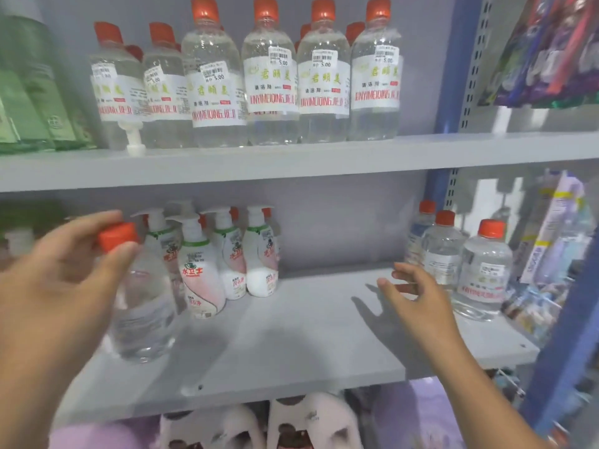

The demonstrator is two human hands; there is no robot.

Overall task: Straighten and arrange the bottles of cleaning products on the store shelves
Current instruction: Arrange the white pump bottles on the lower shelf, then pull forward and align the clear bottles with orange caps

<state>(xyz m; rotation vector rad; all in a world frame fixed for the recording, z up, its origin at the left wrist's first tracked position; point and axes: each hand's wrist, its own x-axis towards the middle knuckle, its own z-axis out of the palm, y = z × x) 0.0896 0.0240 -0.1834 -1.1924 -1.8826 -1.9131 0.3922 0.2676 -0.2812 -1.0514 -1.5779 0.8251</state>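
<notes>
My left hand (pixel 69 264) grips the orange cap of a clear bottle (pixel 142 309) that stands upright near the front left of the middle shelf (pixel 291 345). My right hand (pixel 418 299) hovers open over the shelf, fingers spread, just left of three clear orange-capped bottles (pixel 483 273) at the right end. Several white and pink pump bottles (pixel 201 270) stand behind the held bottle. On the upper shelf (pixel 291 160) a row of clear orange-capped bottles (pixel 269 79) faces forward with labels and price stickers.
Green bottles (pixel 29 92) fill the upper left. A white pump head (pixel 134 137) lies on the upper shelf. Blue shelf uprights (pixel 447 76) and hanging packets (pixel 551 50) border the right. Pale jugs (pixel 311 426) sit on the shelf below.
</notes>
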